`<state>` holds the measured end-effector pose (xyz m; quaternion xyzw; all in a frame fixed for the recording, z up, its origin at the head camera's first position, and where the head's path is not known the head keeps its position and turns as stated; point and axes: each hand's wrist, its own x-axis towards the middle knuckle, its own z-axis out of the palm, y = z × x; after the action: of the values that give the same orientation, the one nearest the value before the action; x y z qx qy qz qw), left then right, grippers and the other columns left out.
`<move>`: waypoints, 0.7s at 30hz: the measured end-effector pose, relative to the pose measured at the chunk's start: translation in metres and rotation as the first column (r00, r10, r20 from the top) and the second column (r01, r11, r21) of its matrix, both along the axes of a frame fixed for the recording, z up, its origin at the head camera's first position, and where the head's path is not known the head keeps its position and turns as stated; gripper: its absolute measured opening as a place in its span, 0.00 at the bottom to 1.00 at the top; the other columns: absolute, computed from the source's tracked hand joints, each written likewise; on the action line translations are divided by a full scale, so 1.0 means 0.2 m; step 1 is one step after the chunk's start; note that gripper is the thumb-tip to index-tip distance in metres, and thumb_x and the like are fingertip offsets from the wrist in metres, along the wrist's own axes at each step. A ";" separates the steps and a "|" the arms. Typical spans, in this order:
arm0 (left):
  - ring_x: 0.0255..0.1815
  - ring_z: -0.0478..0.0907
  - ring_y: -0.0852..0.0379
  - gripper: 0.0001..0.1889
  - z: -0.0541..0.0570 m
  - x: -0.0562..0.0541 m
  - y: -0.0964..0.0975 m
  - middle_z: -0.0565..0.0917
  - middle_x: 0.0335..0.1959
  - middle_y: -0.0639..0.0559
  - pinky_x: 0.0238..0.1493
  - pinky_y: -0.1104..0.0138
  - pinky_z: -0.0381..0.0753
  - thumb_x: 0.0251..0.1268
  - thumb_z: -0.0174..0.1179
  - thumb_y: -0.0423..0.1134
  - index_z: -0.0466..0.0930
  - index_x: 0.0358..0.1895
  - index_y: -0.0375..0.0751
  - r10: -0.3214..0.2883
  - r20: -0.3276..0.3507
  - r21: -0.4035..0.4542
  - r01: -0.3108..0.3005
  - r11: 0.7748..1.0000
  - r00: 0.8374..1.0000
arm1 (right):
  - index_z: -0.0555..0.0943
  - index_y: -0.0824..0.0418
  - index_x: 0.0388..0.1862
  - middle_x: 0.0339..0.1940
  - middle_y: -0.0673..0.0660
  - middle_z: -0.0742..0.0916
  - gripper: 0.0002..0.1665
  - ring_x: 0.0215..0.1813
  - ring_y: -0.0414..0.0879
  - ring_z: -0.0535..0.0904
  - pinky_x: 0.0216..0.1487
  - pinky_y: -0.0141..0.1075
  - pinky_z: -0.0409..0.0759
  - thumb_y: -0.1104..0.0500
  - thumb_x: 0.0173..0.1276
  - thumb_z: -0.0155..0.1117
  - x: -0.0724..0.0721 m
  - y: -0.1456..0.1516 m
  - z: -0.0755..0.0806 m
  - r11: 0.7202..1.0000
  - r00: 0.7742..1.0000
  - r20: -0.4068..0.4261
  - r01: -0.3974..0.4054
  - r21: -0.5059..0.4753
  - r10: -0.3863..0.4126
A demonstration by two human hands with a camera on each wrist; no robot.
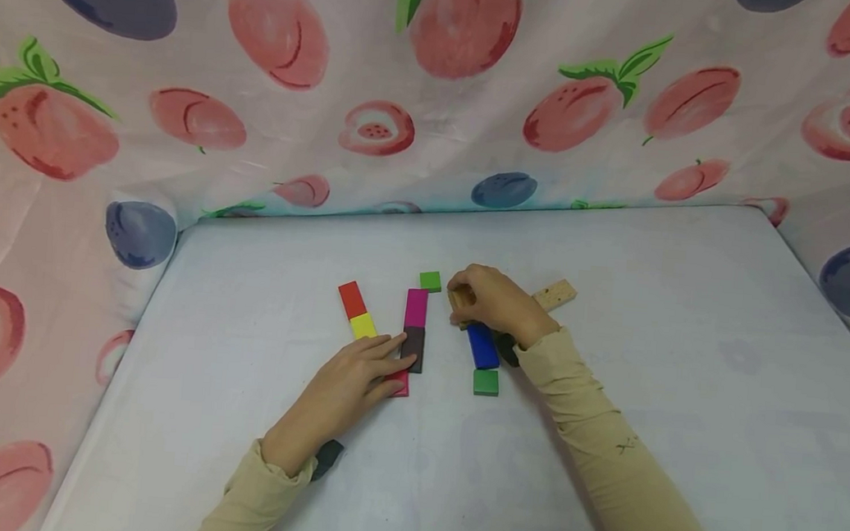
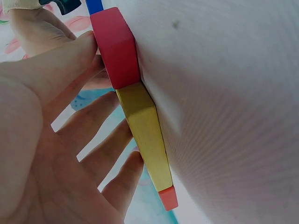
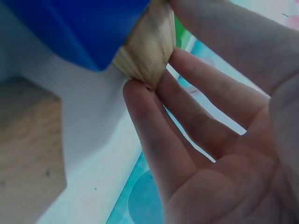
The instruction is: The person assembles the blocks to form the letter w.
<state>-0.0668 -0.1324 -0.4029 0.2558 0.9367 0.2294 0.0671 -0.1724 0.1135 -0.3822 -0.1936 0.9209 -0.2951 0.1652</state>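
Observation:
My left hand (image 1: 343,385) lies over the left group of blocks, fingers spread. Its fingertips overlap the dark block (image 1: 412,348) and the pinkish-red block (image 1: 401,386) in the head view. The left wrist view shows its fairly straight fingers along the side of the red block (image 2: 116,49) and the yellow block (image 2: 145,135). With thumb and fingers my right hand (image 1: 500,299) pinches a natural wooden block (image 3: 152,44), just beyond the far end of the blue block (image 1: 483,348). A green block (image 1: 486,382) sits at the blue block's near end.
An orange-red block (image 1: 353,299) continues the yellow one's slanted row. Beside it stands a magenta block (image 1: 416,308), with a small green block (image 1: 430,281) at its far end. A pale wooden block (image 1: 556,294) lies beyond the right wrist. Fruit-patterned cloth (image 1: 434,134) backs the white table (image 1: 682,399).

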 end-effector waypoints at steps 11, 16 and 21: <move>0.73 0.67 0.48 0.21 0.00 0.00 0.00 0.72 0.71 0.53 0.72 0.53 0.69 0.64 0.67 0.43 0.81 0.62 0.54 0.001 -0.006 -0.005 -0.001 1.000 1.000 | 0.81 0.69 0.57 0.50 0.64 0.81 0.28 0.46 0.53 0.78 0.50 0.43 0.82 0.60 0.59 0.76 0.01 0.00 0.01 1.000 1.000 -0.018 0.005 0.000 -0.005; 0.73 0.67 0.49 0.21 0.00 0.00 0.00 0.72 0.72 0.53 0.71 0.53 0.69 0.64 0.67 0.43 0.82 0.62 0.54 0.004 -0.005 -0.009 -0.004 1.000 1.000 | 0.81 0.70 0.57 0.50 0.65 0.82 0.28 0.46 0.52 0.79 0.49 0.42 0.82 0.60 0.59 0.77 0.00 -0.01 0.01 1.000 1.000 0.011 0.025 -0.017 -0.025; 0.73 0.67 0.49 0.21 0.00 0.00 0.00 0.72 0.72 0.53 0.71 0.53 0.69 0.64 0.67 0.43 0.81 0.62 0.54 0.003 -0.009 -0.006 -0.003 1.000 1.000 | 0.80 0.71 0.57 0.50 0.65 0.82 0.30 0.46 0.53 0.79 0.49 0.43 0.82 0.59 0.59 0.77 0.00 -0.02 0.01 0.999 0.999 0.018 0.039 -0.018 -0.039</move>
<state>-0.0670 -0.1318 -0.4035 0.2554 0.9380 0.2257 0.0633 -0.1729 0.1094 -0.3809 -0.1745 0.9203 -0.3085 0.1658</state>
